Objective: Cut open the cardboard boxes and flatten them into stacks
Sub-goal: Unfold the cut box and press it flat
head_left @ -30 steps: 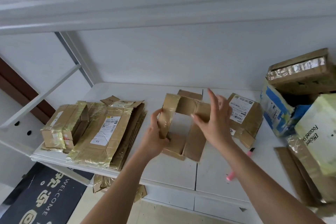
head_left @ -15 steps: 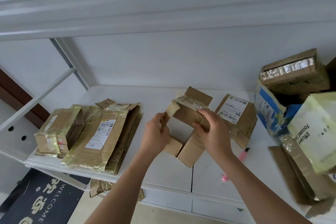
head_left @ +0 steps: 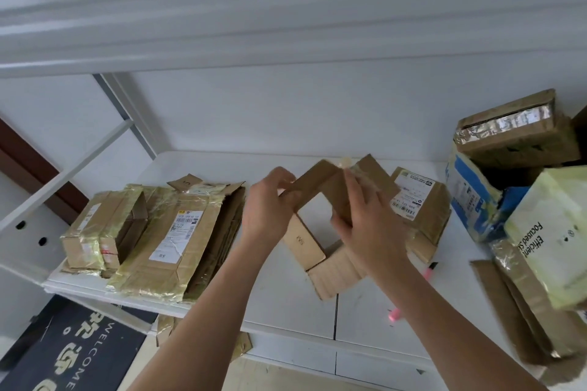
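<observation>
A small opened cardboard box [head_left: 320,181] is held above the white table [head_left: 286,305] at centre, its walls skewed into a diamond with open ends. My left hand [head_left: 270,209] grips its left wall near the top. My right hand [head_left: 368,225] grips its right wall, fingers over a taped flap. Its lower flaps [head_left: 333,276] rest on the table. A stack of flattened, taped boxes [head_left: 178,241] lies at the left. A pink cutter [head_left: 427,271] lies on the table behind my right forearm, partly hidden.
A small taped box [head_left: 98,232] sits on the left stack. A labelled box [head_left: 419,203] lies behind my right hand. At the right stand a blue box [head_left: 476,200], a taped brown box [head_left: 514,133] and a pale green box [head_left: 552,228]. A welcome mat [head_left: 73,349] lies on the floor.
Both hands have lifted and turned the small box, squeezing it from a square frame into a diamond shape. The view has shifted slightly left.
</observation>
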The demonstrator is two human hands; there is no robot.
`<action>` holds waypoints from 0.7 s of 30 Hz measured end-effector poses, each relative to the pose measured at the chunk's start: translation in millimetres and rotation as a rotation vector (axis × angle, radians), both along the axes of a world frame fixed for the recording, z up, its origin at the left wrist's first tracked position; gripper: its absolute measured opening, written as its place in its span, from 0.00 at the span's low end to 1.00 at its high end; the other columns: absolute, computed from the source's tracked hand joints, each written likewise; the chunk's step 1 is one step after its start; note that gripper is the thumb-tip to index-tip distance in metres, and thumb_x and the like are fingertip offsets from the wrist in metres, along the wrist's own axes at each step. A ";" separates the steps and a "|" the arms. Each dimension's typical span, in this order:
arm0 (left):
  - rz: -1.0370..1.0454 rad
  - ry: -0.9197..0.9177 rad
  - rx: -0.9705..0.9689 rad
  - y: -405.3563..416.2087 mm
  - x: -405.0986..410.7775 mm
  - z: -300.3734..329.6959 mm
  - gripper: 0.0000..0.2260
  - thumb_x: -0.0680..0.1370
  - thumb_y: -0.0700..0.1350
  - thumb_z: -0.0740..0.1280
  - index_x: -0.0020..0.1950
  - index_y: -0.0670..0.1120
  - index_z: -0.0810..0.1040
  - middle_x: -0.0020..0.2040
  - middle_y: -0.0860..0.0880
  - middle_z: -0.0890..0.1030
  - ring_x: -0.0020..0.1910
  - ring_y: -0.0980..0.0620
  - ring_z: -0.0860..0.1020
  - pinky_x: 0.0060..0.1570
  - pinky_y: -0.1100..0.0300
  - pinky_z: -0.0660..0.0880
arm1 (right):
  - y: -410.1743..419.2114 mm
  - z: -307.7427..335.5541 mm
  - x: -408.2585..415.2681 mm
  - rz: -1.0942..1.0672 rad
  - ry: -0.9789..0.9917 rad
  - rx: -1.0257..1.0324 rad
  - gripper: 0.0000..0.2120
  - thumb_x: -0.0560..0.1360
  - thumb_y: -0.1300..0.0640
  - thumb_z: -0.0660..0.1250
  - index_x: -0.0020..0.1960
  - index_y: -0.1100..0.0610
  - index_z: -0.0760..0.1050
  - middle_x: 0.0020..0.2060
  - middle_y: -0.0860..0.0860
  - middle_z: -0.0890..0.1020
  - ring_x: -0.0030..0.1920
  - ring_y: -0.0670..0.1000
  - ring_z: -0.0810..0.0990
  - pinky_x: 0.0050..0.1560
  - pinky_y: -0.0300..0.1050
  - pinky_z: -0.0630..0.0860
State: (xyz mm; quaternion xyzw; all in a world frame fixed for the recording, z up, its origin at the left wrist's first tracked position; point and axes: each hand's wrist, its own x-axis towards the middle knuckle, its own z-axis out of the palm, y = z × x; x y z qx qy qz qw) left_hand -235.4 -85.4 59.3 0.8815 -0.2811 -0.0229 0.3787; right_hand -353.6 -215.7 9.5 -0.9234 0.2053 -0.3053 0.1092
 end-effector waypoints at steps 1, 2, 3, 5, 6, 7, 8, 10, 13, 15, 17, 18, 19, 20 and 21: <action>0.096 -0.027 0.032 2.2 3.8 -3.5 0.15 0.77 0.43 0.70 0.62 0.50 0.74 0.56 0.51 0.77 0.53 0.51 0.76 0.51 0.53 0.76 | -0.5 1.9 0.3 0.026 -0.036 0.110 0.30 0.77 0.49 0.64 0.75 0.61 0.64 0.65 0.60 0.76 0.61 0.60 0.78 0.52 0.54 0.82; 0.169 -0.028 0.084 5.7 6.7 -8.5 0.22 0.76 0.47 0.72 0.68 0.49 0.70 0.63 0.49 0.74 0.60 0.49 0.74 0.58 0.50 0.74 | -2.7 3.7 0.1 0.039 -0.082 0.217 0.27 0.79 0.50 0.60 0.75 0.61 0.65 0.66 0.60 0.75 0.61 0.59 0.77 0.54 0.55 0.81; 0.216 0.021 0.113 9.7 8.3 -14.8 0.30 0.75 0.50 0.73 0.72 0.48 0.64 0.68 0.47 0.70 0.65 0.46 0.71 0.62 0.49 0.72 | -6.1 4.9 -0.7 0.038 -0.119 0.300 0.25 0.81 0.51 0.58 0.74 0.61 0.66 0.65 0.59 0.76 0.60 0.58 0.78 0.55 0.53 0.80; 0.237 0.221 0.081 15.8 2.9 -26.1 0.40 0.72 0.54 0.75 0.77 0.45 0.57 0.72 0.44 0.65 0.69 0.45 0.68 0.66 0.50 0.69 | -12.4 7.8 -3.7 0.028 -0.159 0.381 0.22 0.82 0.55 0.57 0.73 0.62 0.67 0.61 0.58 0.79 0.54 0.55 0.80 0.51 0.48 0.80; 0.226 0.325 0.056 16.7 -2.4 -32.7 0.43 0.72 0.55 0.75 0.78 0.44 0.55 0.72 0.43 0.65 0.69 0.45 0.68 0.66 0.52 0.69 | -14.2 9.3 -5.0 0.029 -0.171 0.395 0.21 0.82 0.56 0.57 0.73 0.62 0.68 0.57 0.57 0.80 0.51 0.53 0.80 0.47 0.45 0.78; 0.214 0.418 0.040 16.1 -7.5 -40.5 0.43 0.72 0.57 0.74 0.78 0.44 0.55 0.71 0.44 0.67 0.68 0.46 0.69 0.64 0.52 0.70 | -14.4 10.8 -6.4 0.035 -0.182 0.408 0.20 0.83 0.56 0.56 0.72 0.61 0.69 0.53 0.55 0.80 0.46 0.51 0.79 0.43 0.41 0.76; 0.209 0.490 0.022 14.1 -12.7 -46.8 0.43 0.72 0.58 0.74 0.78 0.44 0.56 0.69 0.45 0.69 0.66 0.47 0.71 0.61 0.53 0.72 | -13.6 11.9 -7.3 0.047 -0.196 0.428 0.18 0.83 0.57 0.56 0.71 0.61 0.70 0.47 0.52 0.79 0.41 0.46 0.77 0.39 0.36 0.72; 0.229 0.570 -0.036 6.9 -19.4 -56.4 0.40 0.71 0.60 0.74 0.74 0.45 0.60 0.62 0.47 0.73 0.58 0.49 0.74 0.49 0.58 0.74 | -9.1 15.6 -9.0 0.071 -0.214 0.480 0.14 0.83 0.59 0.55 0.64 0.61 0.74 0.35 0.43 0.72 0.31 0.39 0.68 0.32 0.31 0.63; 0.275 0.583 -0.130 -2.0 -23.2 -62.2 0.32 0.71 0.54 0.76 0.67 0.45 0.64 0.50 0.50 0.76 0.47 0.53 0.77 0.35 0.63 0.72 | -5.9 21.6 -11.3 0.121 -0.258 0.495 0.12 0.82 0.62 0.57 0.42 0.53 0.70 0.28 0.43 0.64 0.25 0.43 0.66 0.27 0.33 0.62; 0.270 0.607 -0.236 -0.5 -19.9 -61.9 0.27 0.74 0.47 0.74 0.68 0.46 0.65 0.48 0.49 0.77 0.46 0.51 0.79 0.39 0.59 0.77 | -10.9 24.1 -11.9 0.149 -0.250 0.487 0.16 0.82 0.63 0.57 0.38 0.51 0.65 0.27 0.44 0.64 0.27 0.43 0.68 0.27 0.34 0.61; 0.234 0.642 -0.410 7.3 -12.4 -57.9 0.26 0.78 0.40 0.68 0.73 0.51 0.64 0.52 0.46 0.78 0.48 0.49 0.79 0.47 0.55 0.79 | -18.1 27.7 -15.6 0.169 -0.247 0.446 0.12 0.81 0.66 0.59 0.40 0.57 0.69 0.27 0.44 0.65 0.27 0.43 0.70 0.27 0.33 0.63; 0.232 0.665 -0.529 12.6 -6.9 -53.3 0.25 0.79 0.38 0.64 0.74 0.55 0.64 0.54 0.47 0.79 0.49 0.50 0.79 0.48 0.55 0.78 | -22.4 28.0 -18.8 0.182 -0.251 0.421 0.07 0.80 0.68 0.60 0.46 0.60 0.73 0.28 0.45 0.68 0.29 0.44 0.72 0.27 0.34 0.65; 0.232 0.701 -0.660 18.8 0.3 -48.3 0.24 0.80 0.36 0.61 0.73 0.57 0.67 0.54 0.48 0.80 0.48 0.51 0.79 0.47 0.55 0.77 | -26.0 29.3 -22.2 0.188 -0.250 0.416 0.09 0.79 0.70 0.61 0.56 0.62 0.77 0.30 0.47 0.73 0.31 0.45 0.75 0.27 0.36 0.69; 0.226 0.755 -0.769 25.5 6.6 -42.1 0.24 0.80 0.34 0.58 0.70 0.57 0.71 0.53 0.50 0.81 0.46 0.52 0.79 0.48 0.54 0.77 | -28.3 31.7 -24.8 0.201 -0.252 0.421 0.19 0.78 0.72 0.62 0.66 0.60 0.75 0.35 0.51 0.79 0.33 0.48 0.76 0.29 0.39 0.72; 0.218 0.820 -0.847 32.7 12.4 -37.4 0.24 0.79 0.32 0.56 0.67 0.55 0.75 0.51 0.51 0.82 0.44 0.51 0.78 0.48 0.52 0.77 | -29.6 33.7 -27.0 0.253 -0.244 0.435 0.26 0.76 0.74 0.62 0.71 0.56 0.70 0.43 0.52 0.82 0.35 0.48 0.78 0.31 0.39 0.74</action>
